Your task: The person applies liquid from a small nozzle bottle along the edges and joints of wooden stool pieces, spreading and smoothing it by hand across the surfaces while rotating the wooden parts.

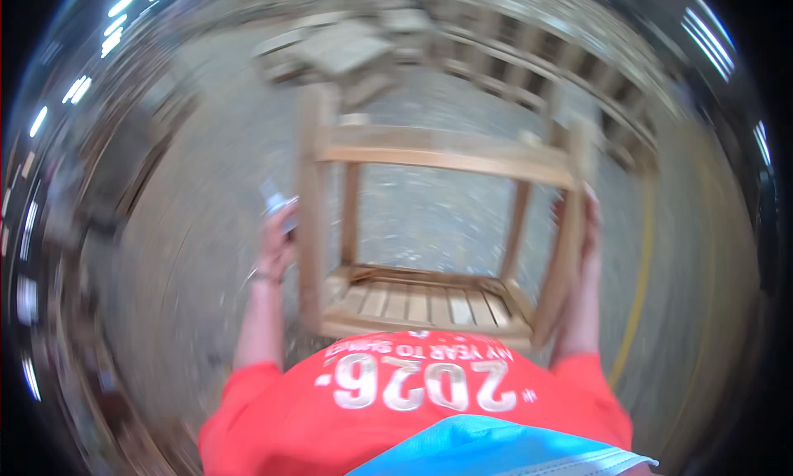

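A light-brown wooden frame (450, 152), with upright legs, crossbars and a slatted shelf (425, 304), stands in front of my body. My right hand (590, 221) is wrapped around its right-hand upright, with part of the fingers hidden behind the wood. At the left-hand upright, my left hand (278, 238) is closed on a small whitish-blue object (277, 199), too blurred to name. Whether that hand also presses on the wood, I cannot tell. The shelf's near edge is close to my red shirt (396, 426).
Beyond the frame, stacked wooden pieces (334, 50) lie on the grey floor (206, 187). A long row of slotted wooden structures (529, 50) curves along the far right. A yellow line (643, 269) runs down the floor at the right. Blurred wooden items (132, 166) line the left.
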